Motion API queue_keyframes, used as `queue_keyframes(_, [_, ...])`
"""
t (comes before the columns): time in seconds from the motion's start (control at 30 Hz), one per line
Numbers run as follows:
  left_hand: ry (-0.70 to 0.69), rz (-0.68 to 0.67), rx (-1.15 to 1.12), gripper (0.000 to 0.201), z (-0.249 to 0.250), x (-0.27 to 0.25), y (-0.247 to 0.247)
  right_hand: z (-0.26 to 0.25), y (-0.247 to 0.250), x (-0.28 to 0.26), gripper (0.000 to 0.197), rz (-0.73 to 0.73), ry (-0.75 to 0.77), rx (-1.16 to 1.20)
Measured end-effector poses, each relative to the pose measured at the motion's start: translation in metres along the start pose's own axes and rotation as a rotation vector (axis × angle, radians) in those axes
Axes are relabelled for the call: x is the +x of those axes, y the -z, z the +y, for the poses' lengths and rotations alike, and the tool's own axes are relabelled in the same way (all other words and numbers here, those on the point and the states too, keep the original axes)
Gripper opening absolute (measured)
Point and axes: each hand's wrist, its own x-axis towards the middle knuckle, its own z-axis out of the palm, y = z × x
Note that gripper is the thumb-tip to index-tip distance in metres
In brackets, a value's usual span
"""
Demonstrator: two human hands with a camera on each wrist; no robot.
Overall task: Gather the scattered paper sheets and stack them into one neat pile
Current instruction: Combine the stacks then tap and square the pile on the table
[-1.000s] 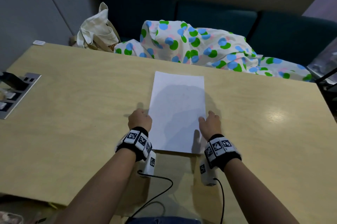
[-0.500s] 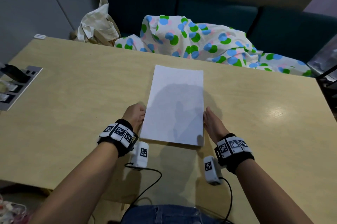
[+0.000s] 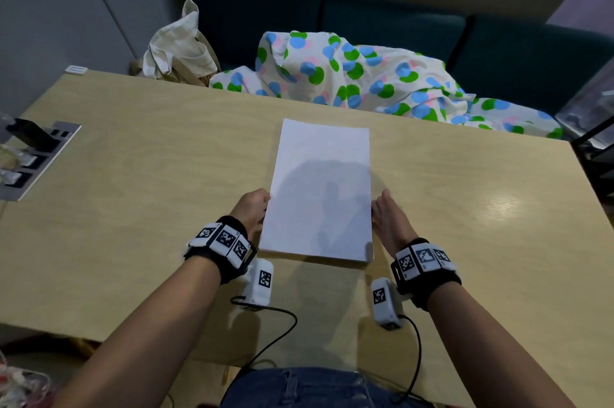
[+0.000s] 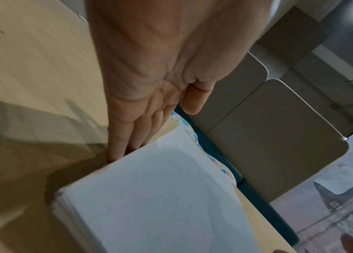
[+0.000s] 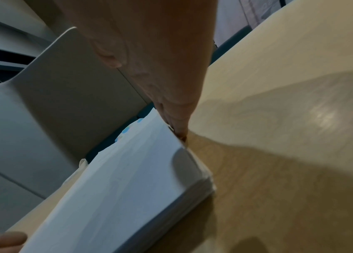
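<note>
A neat pile of white paper sheets [image 3: 320, 188] lies in the middle of the light wooden table [image 3: 133, 175]. My left hand [image 3: 254, 208] stands on edge against the pile's left side, its straight fingers [image 4: 128, 137] touching the paper pile [image 4: 160, 196]. On the opposite side my right hand [image 3: 387, 218] is flat against the right edge, with straight fingers [image 5: 175, 119] pressed to the stacked sheets [image 5: 128, 188]. Neither hand curls round the paper. The pile's edges look even.
A spotted cloth [image 3: 365, 75] and a cream tote bag [image 3: 179, 45] lie on the dark sofa beyond the table's far edge. A socket panel with plugs [image 3: 30, 158] sits at the table's left edge. Wrist camera cables [image 3: 275, 334] trail near the front edge.
Both hands have turned from resting on the pile's sides with knuckles up to standing on edge, flat against its left and right sides. The pile has squared up a little.
</note>
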Motion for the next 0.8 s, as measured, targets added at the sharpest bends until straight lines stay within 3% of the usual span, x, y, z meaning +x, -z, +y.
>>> queue_keyframes(0.37, [0.015, 0.078, 0.077, 0.017, 0.004, 0.001, -0.001, 0.003, -0.002, 0.002, 0.054, 0.049, 0.007, 0.007])
queue_keyframes(0.47, [0.035, 0.1, 0.076, 0.018, 0.006, -0.004, 0.0, -0.001, 0.004, -0.002, 0.066, 0.115, -0.036, -0.018])
queue_keyframes(0.57, [0.057, 0.054, 0.076, 0.018, 0.003, -0.006, -0.001, -0.001, 0.006, -0.007, 0.072, 0.081, -0.079, 0.021])
queue_keyframes(0.8, [0.045, 0.064, 0.117, 0.027, -0.003, 0.007, -0.002, 0.0, -0.004, -0.013, 0.07, 0.069, -0.049, 0.06])
